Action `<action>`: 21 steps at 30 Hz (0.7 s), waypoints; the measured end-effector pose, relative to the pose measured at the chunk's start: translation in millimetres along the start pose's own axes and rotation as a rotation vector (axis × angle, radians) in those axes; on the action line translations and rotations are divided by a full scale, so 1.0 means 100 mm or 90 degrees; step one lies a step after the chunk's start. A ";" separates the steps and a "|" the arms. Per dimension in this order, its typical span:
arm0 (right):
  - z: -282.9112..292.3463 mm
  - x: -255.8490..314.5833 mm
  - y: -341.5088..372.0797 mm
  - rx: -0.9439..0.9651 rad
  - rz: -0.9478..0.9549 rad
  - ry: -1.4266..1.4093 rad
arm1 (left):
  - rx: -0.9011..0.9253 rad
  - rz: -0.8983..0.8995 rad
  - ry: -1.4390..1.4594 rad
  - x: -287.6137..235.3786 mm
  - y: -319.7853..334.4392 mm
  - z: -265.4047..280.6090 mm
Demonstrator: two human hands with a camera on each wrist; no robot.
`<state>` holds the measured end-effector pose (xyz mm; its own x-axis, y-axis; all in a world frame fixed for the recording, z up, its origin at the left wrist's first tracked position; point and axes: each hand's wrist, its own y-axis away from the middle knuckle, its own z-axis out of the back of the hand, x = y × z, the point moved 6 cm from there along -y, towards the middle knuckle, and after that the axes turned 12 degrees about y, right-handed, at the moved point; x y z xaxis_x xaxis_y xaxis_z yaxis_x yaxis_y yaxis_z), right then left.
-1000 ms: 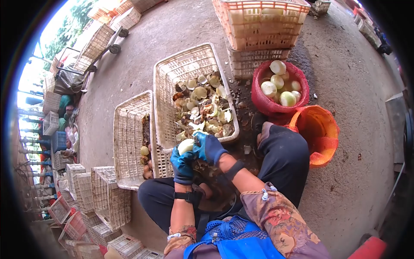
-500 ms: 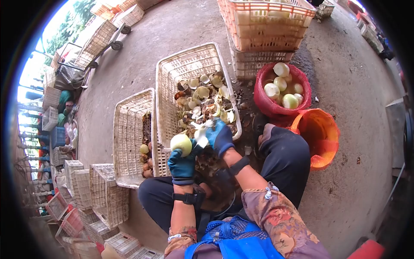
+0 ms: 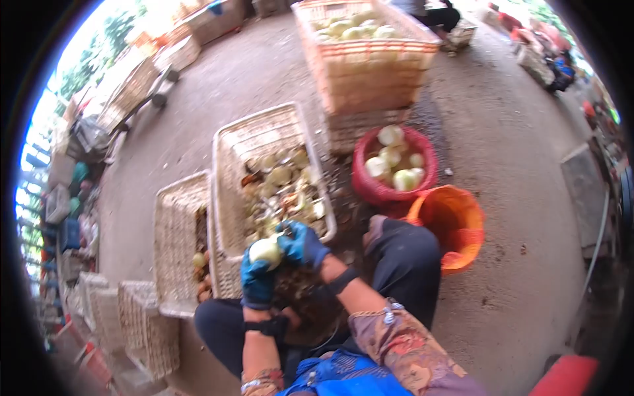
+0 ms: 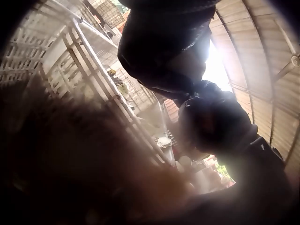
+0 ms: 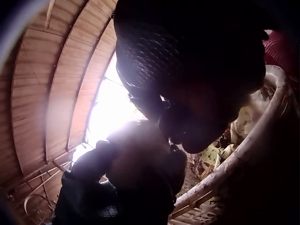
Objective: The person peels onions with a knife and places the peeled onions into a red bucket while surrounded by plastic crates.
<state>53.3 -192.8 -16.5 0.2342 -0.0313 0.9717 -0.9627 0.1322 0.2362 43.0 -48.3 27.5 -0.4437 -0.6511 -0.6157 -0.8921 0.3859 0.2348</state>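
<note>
A pale peeled onion [image 3: 265, 253] is gripped in my blue-gloved left hand [image 3: 257, 284], low over the near edge of the peel crate. My right hand [image 3: 304, 245], gloved the same way, has its fingers curled in at the onion's right side and pinches it there. Both gloves look dark against the light in the right wrist view, with the onion [image 5: 140, 136] between them. Onion skins and scraps [image 3: 281, 181] fill the bottom of the white slatted crate [image 3: 223, 198] ahead. The left wrist view is dark and blurred.
Left of it, another white crate [image 3: 179, 244] holds several brown onions. To the right stand a red mesh-lined tub [image 3: 362, 175] of peeled onions and an orange container [image 3: 472, 228]. Behind the tub is a crate stack [image 3: 370, 82], its top full of onions.
Half a second ago my right hand was away from the onion with a strip of white peel; now it is back against the onion without that strip visible. The head view has shifted.
</note>
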 end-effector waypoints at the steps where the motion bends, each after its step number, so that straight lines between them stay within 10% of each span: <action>1: 0.09 0.02 -0.01 -0.044 0.061 0.091 | 0.036 0.022 0.017 0.02 0.01 -0.06; 11: 0.46 -0.55 -0.06 -0.124 -0.139 -0.247 | -0.051 0.245 0.078 0.50 -0.45 -0.81; 15: 0.27 -0.82 -0.46 -0.276 -0.095 -0.939 | 0.035 0.338 0.057 0.96 -0.92 -1.44; 21: 0.25 -0.98 -0.07 -0.209 -0.180 -0.878 | 0.097 0.334 -0.117 1.65 -1.61 -2.14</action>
<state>33.4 -215.2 -112.8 -0.0903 -0.9822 0.1648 -0.7889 0.1716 0.5901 95.1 -357.2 49.3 -0.7891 -0.2278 -0.5704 -0.5285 0.7250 0.4416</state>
